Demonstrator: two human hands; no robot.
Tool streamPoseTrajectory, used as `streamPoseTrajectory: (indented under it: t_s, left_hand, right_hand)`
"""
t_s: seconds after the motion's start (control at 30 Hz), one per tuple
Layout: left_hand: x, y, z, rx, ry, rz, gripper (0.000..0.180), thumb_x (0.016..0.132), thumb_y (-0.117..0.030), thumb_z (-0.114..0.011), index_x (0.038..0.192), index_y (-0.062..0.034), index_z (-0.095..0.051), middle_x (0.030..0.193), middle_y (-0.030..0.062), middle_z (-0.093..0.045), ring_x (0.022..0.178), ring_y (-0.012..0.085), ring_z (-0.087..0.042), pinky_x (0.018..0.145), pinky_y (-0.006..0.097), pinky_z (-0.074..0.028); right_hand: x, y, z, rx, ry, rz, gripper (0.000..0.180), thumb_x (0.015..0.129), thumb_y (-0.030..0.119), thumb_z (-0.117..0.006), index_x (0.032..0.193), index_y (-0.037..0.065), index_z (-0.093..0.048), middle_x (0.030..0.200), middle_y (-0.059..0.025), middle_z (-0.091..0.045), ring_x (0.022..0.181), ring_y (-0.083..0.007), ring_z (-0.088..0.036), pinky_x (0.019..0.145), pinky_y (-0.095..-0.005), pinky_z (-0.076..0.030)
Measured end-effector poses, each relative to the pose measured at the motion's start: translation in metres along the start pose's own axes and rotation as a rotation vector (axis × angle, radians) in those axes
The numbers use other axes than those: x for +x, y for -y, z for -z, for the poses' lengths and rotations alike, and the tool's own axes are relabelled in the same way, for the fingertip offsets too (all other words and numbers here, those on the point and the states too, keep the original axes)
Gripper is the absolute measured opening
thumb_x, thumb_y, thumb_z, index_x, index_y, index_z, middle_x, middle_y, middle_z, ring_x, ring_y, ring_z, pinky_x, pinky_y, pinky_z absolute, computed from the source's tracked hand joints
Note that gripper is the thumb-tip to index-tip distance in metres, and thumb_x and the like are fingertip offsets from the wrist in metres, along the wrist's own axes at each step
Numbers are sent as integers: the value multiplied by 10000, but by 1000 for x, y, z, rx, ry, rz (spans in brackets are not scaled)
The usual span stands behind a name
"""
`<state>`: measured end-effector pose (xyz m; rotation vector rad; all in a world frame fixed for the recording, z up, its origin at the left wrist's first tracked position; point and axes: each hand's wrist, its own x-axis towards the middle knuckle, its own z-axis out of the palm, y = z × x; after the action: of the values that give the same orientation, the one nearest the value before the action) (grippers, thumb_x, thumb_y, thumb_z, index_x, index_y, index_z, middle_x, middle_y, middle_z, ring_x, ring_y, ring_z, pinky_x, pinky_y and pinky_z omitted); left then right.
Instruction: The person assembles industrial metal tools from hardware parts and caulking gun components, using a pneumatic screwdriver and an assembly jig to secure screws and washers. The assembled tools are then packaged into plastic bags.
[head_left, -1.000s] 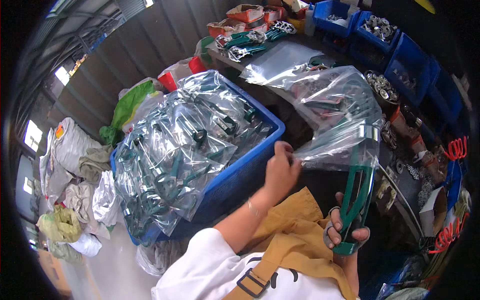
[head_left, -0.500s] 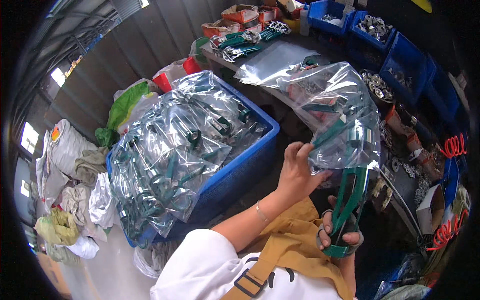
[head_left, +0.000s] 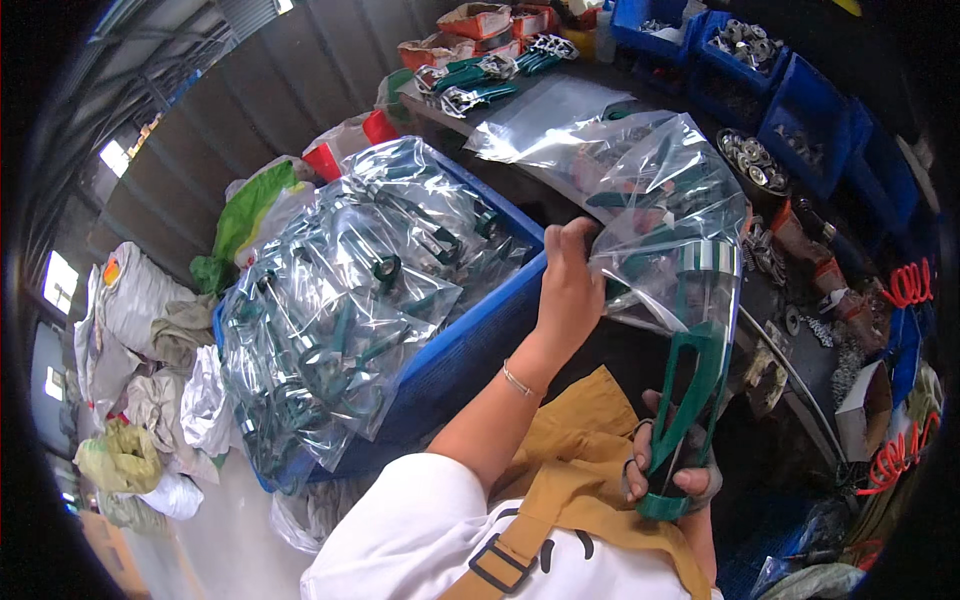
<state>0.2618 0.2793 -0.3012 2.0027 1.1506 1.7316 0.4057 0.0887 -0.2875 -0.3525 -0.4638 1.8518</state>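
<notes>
Workbench behind green tool, blue crate near, ribbed wall beyond.

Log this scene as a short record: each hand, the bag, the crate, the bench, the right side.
Left hand: raised at the bag's edge; firmness of grip unclear
Right hand: wrapped around the lower end of a green tool
Clear bag: over the tool's upper part, lower part sticking out
Blue crate: to the left, heaped with bagged green tools
Bench: loose green tools at its far end
Right side: blue bins, red coils
</notes>
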Motion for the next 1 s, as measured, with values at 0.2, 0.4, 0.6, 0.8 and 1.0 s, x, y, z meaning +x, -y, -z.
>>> streamPoseTrajectory:
  t_s: [0.2,0.4,0.6,0.8,1.0]
  left_hand:
    - [-25,-12,6,138,220,18,656,671,136,-544,1271,-81,-390,1057,208,-369,961,402,-454,777,425,-455]
    - [-36,-16,15,68,295,96,723,671,161,-474,1335,-72,-310,1057,238,-381,938,421,-431,843,463,-409]
    - [-52,-35,21,4,363,61,654,672,141,-503,1286,-22,-350,1054,220,-439,906,399,-491,796,467,-451]
    - [-50,2,6,-27,-2,100,614,662,144,-527,1229,-35,-376,1036,173,-423,785,284,-458,663,341,-441]
    - [-51,-19,13,-467,311,330,605,722,84,-605,1242,-72,-335,1038,132,-401,769,212,-477,673,312,-457]
  right_hand:
    - [7,2,1,85,-1,17,939,608,111,-707,1421,9,-248,850,-188,-545,678,-327,-618,631,-444,-522]
    - [7,-2,5,110,33,-15,930,616,106,-695,1428,27,-247,865,-178,-545,690,-321,-615,640,-442,-516]
    - [5,-8,2,124,-7,-76,946,617,109,-692,1434,26,-222,862,-174,-547,699,-321,-616,645,-441,-519]
    - [5,-4,3,104,57,-32,946,625,110,-695,1437,40,-215,871,-179,-538,714,-340,-615,665,-455,-506]
    - [-4,-2,9,152,53,25,920,635,87,-679,1431,25,-221,853,-187,-521,716,-357,-615,675,-464,-506]
